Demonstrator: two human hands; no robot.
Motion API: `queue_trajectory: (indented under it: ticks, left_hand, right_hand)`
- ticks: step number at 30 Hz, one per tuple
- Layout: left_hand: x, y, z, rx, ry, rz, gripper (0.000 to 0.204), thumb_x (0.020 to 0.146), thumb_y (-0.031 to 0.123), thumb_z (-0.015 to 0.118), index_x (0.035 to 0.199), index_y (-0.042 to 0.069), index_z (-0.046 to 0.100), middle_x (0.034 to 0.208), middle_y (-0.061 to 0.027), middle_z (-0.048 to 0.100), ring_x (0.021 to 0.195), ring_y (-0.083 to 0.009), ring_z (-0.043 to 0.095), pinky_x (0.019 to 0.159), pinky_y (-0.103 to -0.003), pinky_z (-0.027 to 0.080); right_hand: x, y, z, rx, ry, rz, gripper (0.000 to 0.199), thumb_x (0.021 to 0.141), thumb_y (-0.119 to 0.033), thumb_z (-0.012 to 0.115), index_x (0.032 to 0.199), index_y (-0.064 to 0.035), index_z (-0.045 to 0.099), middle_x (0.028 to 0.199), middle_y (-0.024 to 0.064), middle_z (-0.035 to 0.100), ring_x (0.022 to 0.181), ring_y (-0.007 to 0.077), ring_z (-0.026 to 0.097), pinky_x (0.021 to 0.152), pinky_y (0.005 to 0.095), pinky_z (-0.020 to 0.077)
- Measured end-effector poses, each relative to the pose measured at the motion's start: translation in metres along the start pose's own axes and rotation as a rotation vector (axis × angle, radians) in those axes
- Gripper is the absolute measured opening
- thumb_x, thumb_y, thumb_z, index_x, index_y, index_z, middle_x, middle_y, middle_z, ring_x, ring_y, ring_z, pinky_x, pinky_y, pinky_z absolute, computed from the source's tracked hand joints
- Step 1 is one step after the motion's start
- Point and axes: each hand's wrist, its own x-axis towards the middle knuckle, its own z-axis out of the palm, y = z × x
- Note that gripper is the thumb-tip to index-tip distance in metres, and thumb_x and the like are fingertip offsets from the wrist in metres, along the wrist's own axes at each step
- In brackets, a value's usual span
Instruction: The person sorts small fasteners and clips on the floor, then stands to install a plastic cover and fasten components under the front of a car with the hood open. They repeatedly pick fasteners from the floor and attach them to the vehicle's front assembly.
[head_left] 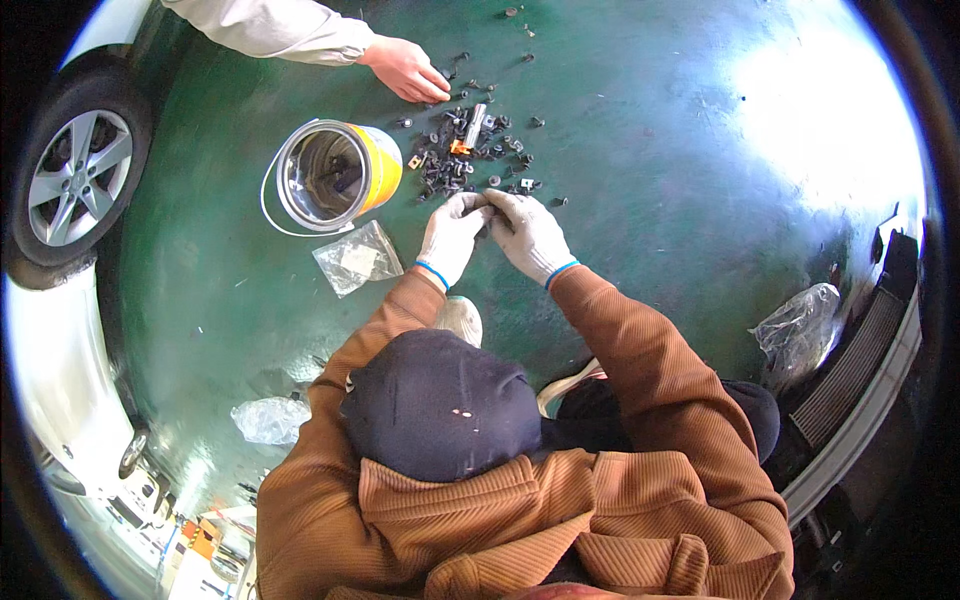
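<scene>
My left hand (450, 236) and my right hand (530, 234), both in white gloves with blue cuffs, meet over the green floor (640, 170). Their fingertips pinch a small dark part (487, 214) between them; its shape is mostly hidden by the fingers. Just beyond the hands lies a pile of several small black clips and fasteners (465, 152), with an orange piece and a pale strip among them. Another person's bare hand (407, 68), on a light sleeve, reaches into the far side of the pile.
A yellow metal can (338, 174) lies on its side left of the pile, mouth toward me. A clear plastic bag (356, 258) sits below it. A car wheel (78, 176) is at the left, a crumpled bag (800, 325) and a bumper grille (858, 368) at the right.
</scene>
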Motion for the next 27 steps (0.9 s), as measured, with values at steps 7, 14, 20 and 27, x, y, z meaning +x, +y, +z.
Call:
queue_trajectory:
  ticks: [7, 14, 20, 27]
  left_hand:
    - [-0.005, -0.006, -0.024, 0.24, 0.068, 0.107, 0.02, 0.11, 0.014, 0.075, 0.128, 0.005, 0.076, 0.105, 0.0012, 0.078, 0.088, -0.0071, 0.068, 0.08, -0.026, 0.054]
    - [0.021, 0.017, -0.046, 0.632, 0.458, 0.252, 0.05, 0.105, 0.022, 0.079, 0.149, 0.001, 0.068, 0.112, -0.0158, 0.081, 0.098, -0.0224, 0.077, 0.093, -0.039, 0.06]
    - [0.036, 0.021, -0.048, 1.041, 0.44, 0.397, 0.051, 0.106, 0.029, 0.075, 0.152, 0.007, 0.068, 0.123, -0.0244, 0.079, 0.106, -0.0379, 0.078, 0.099, -0.048, 0.06]
    - [0.013, 0.007, -0.051, 1.248, 0.419, 0.456, 0.061, 0.101, 0.03, 0.079, 0.159, 0.019, 0.062, 0.114, -0.022, 0.072, 0.109, -0.0441, 0.071, 0.099, -0.057, 0.056]
  right_hand:
    - [-0.009, 0.005, 0.007, 0.13, -0.032, 0.175, 0.03, 0.102, -0.02, 0.073, 0.126, -0.0013, 0.078, 0.117, 0.0239, 0.082, 0.109, 0.0411, 0.08, 0.097, 0.0463, 0.0624]
    - [-0.025, 0.039, 0.003, 0.092, -0.212, 0.232, 0.032, 0.101, -0.023, 0.076, 0.127, -0.004, 0.078, 0.114, 0.0188, 0.083, 0.103, 0.0316, 0.081, 0.095, 0.0411, 0.0627]
    - [-0.029, 0.046, 0.007, 0.061, -0.258, 0.237, 0.031, 0.1, -0.023, 0.074, 0.126, -0.0058, 0.079, 0.111, 0.0178, 0.082, 0.101, 0.0331, 0.08, 0.093, 0.0419, 0.0623]
    - [-0.027, 0.05, 0.009, 0.011, -0.253, 0.187, 0.032, 0.1, -0.023, 0.074, 0.126, -0.006, 0.079, 0.111, 0.0188, 0.082, 0.101, 0.0343, 0.08, 0.092, 0.0427, 0.0624]
